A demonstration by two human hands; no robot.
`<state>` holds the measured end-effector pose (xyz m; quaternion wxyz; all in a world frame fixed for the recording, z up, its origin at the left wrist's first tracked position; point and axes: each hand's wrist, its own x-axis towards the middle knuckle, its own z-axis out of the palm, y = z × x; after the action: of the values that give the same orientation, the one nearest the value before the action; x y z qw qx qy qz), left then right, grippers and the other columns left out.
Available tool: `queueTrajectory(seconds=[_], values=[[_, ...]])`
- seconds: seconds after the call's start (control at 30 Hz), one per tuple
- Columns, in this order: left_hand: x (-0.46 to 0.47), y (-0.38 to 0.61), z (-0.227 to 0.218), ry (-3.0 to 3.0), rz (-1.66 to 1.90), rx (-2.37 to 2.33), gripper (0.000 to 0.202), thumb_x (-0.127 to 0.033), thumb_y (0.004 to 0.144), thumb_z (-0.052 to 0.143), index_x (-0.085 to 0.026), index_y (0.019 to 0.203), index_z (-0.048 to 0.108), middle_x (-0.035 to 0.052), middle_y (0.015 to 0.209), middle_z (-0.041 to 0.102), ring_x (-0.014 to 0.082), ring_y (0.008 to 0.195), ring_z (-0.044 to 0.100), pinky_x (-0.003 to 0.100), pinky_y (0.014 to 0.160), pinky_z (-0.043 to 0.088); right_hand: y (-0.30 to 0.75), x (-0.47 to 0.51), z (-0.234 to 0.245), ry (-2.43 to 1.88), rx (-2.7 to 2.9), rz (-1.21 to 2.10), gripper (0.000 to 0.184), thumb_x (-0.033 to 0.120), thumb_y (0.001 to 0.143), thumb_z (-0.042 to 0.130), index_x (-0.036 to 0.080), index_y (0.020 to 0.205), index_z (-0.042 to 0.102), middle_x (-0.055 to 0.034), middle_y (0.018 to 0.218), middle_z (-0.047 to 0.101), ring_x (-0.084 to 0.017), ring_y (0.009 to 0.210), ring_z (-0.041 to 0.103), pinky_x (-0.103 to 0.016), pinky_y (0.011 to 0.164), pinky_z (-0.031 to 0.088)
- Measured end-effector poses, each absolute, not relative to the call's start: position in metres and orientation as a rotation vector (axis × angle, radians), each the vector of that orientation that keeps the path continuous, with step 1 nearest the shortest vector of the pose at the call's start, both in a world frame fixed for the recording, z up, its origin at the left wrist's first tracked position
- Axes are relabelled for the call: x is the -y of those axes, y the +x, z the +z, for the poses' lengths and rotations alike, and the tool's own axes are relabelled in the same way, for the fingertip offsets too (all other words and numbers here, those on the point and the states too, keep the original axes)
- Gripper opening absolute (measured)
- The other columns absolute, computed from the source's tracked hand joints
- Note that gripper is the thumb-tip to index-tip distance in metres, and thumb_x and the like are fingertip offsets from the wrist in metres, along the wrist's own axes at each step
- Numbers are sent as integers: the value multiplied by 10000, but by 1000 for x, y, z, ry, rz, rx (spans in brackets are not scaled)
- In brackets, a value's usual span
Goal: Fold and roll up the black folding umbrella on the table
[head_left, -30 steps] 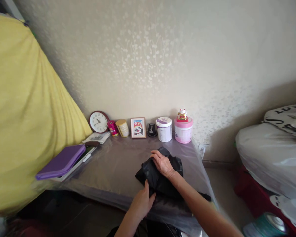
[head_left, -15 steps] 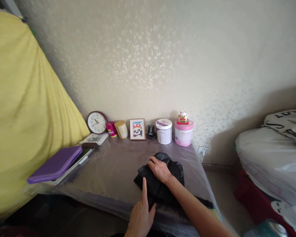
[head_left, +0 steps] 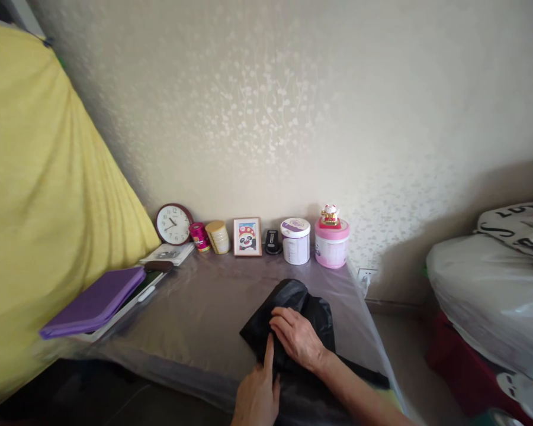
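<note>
black fabric (head_left: pixel 289 294) at table (head_left: pixel 195 319) edge, left hand (head_left: pixel 257 390) and right hand (head_left: pixel 299 338) touching, grip unclear

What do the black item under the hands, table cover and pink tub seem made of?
Black item: thin synthetic fabric or plastic, faintly glossy; soft folds catch light. Table cover: likely clear plastic film, shiny, with translucent hanging edges. Pink tub: plastic or coated card, smooth; even, rounded surface.

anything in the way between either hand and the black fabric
Nothing visible: the right hand rests on the black fabric, the left hand is at its near side, and the white tub stands beyond it.
</note>
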<state>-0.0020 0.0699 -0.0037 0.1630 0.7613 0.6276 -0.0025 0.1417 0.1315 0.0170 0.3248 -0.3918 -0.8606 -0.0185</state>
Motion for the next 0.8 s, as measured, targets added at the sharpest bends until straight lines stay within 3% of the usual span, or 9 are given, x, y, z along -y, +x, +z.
queueTrajectory(seconds=[0.13,0.27,0.47,0.8], values=[[-71,1,-2,2135,-84,-1826,599,-230,873,327,-201,1397,40,106,991,630,194,839,616,248,678,399,152,-115,4,-989,2292,-30,232,204,893,383,216,1055,549,-63,1114,578,-180,1067,504,-395,962,380],[-72,5,3,2100,-128,-1849,611,-237,881,327,-244,1388,-15,110,1011,625,203,835,622,246,652,401,165,-134,-6,-1060,2203,-100,263,221,877,410,208,1114,524,-89,1173,549,-215,1135,458,-459,975,353],[-74,6,7,2059,-191,-1843,638,-231,877,342,-257,1377,-53,112,1003,624,208,831,625,256,646,404,199,-178,-2,-1307,1773,-29,233,275,851,442,213,1063,515,-83,1016,587,-229,957,538,-438,870,420],[-75,4,2,2050,-179,-1815,657,-222,865,347,-269,1370,-71,118,1066,595,223,848,621,283,668,415,218,-215,8,-1271,1770,523,206,395,749,555,202,803,603,-17,811,609,-170,791,561,-296,761,430]])
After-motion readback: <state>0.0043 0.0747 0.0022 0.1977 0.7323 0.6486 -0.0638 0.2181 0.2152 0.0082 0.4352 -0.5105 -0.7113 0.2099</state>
